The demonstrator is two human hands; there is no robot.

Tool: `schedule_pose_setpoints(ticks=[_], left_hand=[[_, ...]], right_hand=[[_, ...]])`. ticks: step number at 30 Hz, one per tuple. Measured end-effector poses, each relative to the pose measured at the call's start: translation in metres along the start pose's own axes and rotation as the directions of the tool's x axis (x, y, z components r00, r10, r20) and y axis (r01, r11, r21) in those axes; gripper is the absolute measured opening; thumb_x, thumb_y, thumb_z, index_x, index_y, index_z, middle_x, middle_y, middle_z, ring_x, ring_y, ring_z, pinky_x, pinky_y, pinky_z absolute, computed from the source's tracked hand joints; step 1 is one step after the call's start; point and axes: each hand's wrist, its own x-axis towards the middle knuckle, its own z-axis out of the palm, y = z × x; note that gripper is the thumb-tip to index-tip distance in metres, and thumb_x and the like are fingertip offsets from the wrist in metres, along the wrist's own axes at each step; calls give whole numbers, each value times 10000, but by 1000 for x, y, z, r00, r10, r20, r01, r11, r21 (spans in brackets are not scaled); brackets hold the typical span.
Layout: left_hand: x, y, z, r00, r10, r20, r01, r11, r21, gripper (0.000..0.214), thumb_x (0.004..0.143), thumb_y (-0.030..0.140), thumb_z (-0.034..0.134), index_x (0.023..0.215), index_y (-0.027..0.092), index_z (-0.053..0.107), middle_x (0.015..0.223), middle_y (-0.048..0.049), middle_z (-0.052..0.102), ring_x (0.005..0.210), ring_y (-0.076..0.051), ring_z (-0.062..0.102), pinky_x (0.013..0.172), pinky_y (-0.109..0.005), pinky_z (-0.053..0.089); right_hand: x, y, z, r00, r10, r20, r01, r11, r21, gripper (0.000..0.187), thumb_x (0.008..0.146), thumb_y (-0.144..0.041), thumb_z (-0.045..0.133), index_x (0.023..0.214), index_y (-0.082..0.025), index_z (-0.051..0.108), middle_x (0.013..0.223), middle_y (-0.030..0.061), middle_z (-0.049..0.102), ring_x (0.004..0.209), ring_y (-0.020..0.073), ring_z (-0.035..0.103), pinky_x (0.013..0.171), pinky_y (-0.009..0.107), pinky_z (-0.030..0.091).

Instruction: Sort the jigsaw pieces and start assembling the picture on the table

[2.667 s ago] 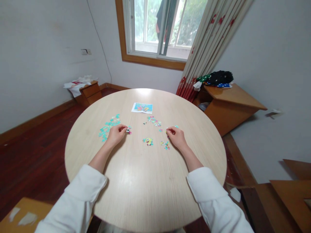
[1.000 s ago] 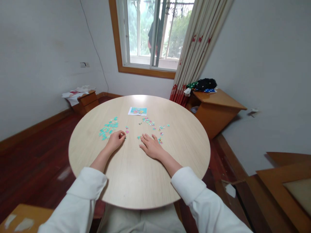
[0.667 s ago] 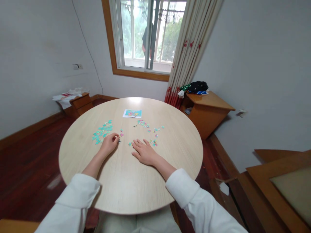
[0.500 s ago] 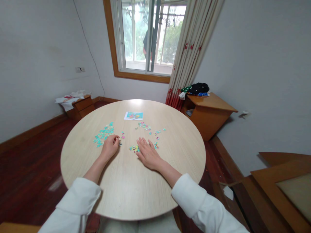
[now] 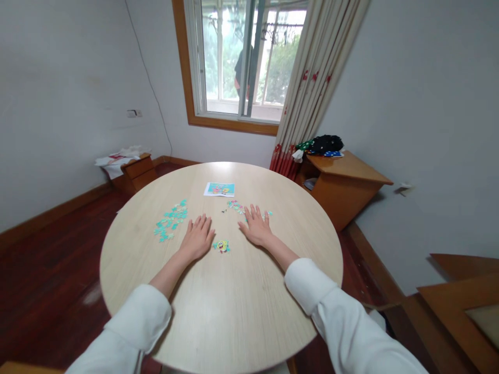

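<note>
My left hand [image 5: 197,237] lies open, palm down, with its fingers stretched over the round table [image 5: 234,311]. Just right of it sits a small joined patch of jigsaw puzzle [image 5: 222,246] with a yellow cartoon face. My right hand [image 5: 255,226] is also open and flat, covering part of the scattered pieces on the right. Beyond its fingers, a cluster of pink and pale puzzle pieces [image 5: 234,206] shows. Turquoise puzzle pieces [image 5: 170,222] lie spread to the left of my left hand. Whatever is under either palm is hidden.
A printed picture card [image 5: 219,189] lies at the far side of the table. A wooden cabinet [image 5: 351,176] with dark cloth on it stands at the right, near the curtain [image 5: 307,78]. A person [image 5: 244,70] is visible behind the window.
My left hand has shifted right, its curled fingers now spread flat. My right hand has moved up and right, away from the joined puzzle patch, onto the right-hand pieces. The view has shifted slightly.
</note>
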Motion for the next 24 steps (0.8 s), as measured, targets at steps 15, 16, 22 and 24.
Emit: schedule_pose_setpoints(ticks=[15, 16, 22, 24], left_hand=[[0, 0, 5, 999, 1, 39, -3, 999, 37, 576, 936, 402, 249, 1407, 99, 380, 1490, -156, 316, 1390, -284, 277, 1130, -522, 164], [1, -1, 6, 999, 5, 33, -6, 999, 33, 572, 935, 399, 250, 1407, 103, 382, 1489, -156, 319, 1389, -284, 279, 1129, -526, 164], [1, -4, 7, 999, 14, 32, -14, 1000, 12, 563, 933, 368, 249, 1391, 75, 396, 1478, -161, 348, 1383, -285, 292, 1129, -514, 184], [1, -6, 6, 1000, 26, 17, -26, 1000, -10, 547, 929, 340, 257, 1369, 63, 423, 1466, -166, 374, 1367, -286, 321, 1124, -494, 220]], right_hand=[[58, -24, 16, 993, -77, 94, 76, 997, 19, 612, 932, -534, 199, 1477, -257, 223, 1565, 93, 132, 1436, 281, 89, 1125, 513, 59], [50, -21, 16, 993, -76, 95, 75, 997, 17, 606, 933, -528, 202, 1477, -260, 224, 1564, 92, 135, 1436, 280, 91, 1126, 510, 59], [6, -11, 12, 989, -63, 130, 60, 998, 25, 596, 938, -509, 205, 1479, -258, 224, 1565, 88, 132, 1436, 283, 84, 1134, 495, 48], [-2, -9, 7, 983, -81, 167, 74, 996, 46, 615, 935, -532, 205, 1482, -252, 211, 1566, 96, 118, 1438, 281, 65, 1134, 489, 43]])
